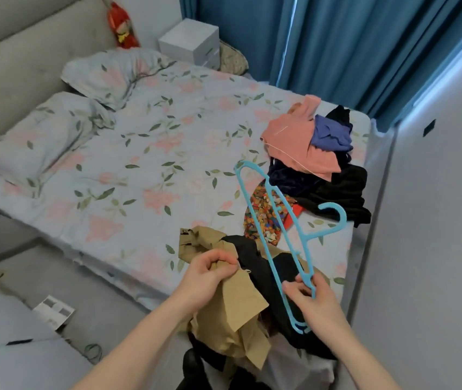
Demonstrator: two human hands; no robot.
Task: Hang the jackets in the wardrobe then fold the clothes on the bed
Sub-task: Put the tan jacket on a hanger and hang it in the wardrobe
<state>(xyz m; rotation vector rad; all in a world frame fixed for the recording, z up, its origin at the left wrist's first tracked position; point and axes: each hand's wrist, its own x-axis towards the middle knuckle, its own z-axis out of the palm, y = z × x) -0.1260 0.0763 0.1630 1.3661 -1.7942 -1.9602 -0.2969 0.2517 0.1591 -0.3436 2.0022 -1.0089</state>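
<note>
A tan jacket (pixel 235 308) with a black lining hangs over the bed's near corner. My left hand (pixel 210 274) grips a fold of its tan fabric. My right hand (pixel 312 298) pinches the lower end of a light blue plastic hanger (pixel 269 235), which is held up at a slant over the jacket, its hook pointing right. A pile of clothes (pixel 308 153) lies on the right side of the bed: salmon, blue, black and dark velvet pieces, plus a multicoloured patterned one (pixel 263 212).
The bed (pixel 139 153) has a floral sheet and two matching pillows (pixel 111 71) by the grey headboard. A white box (pixel 190 42) stands at the bed's far corner. Blue curtains hang behind, and a white wardrobe panel (pixel 435 220) fills the right side.
</note>
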